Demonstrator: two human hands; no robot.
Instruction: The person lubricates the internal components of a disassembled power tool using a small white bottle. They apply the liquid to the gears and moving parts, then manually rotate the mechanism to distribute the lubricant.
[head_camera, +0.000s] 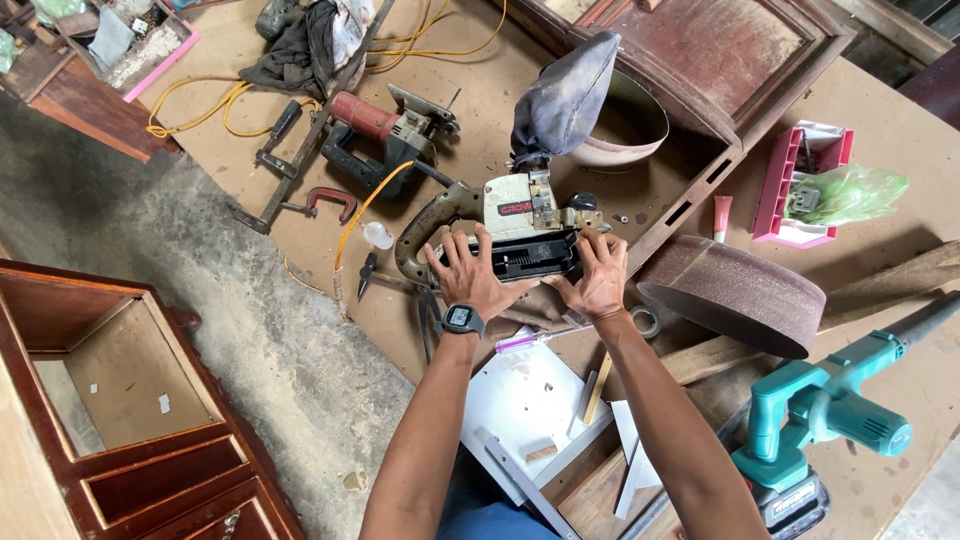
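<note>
So the belt sander (515, 225) is being worked on lying on its side on the workbench (900, 390), underside facing the camera. The left hand (470, 275) and right hand (598, 277) are both being pressed on its black base, fingers spread flat, nothing clenched. Looks like the belt-fitting step; the sanding belt loop (735, 292), just right of the sander, probably needs grabbing next. Its long axis is running left-right, with the dust bag (562, 95) pointing away.
</note>
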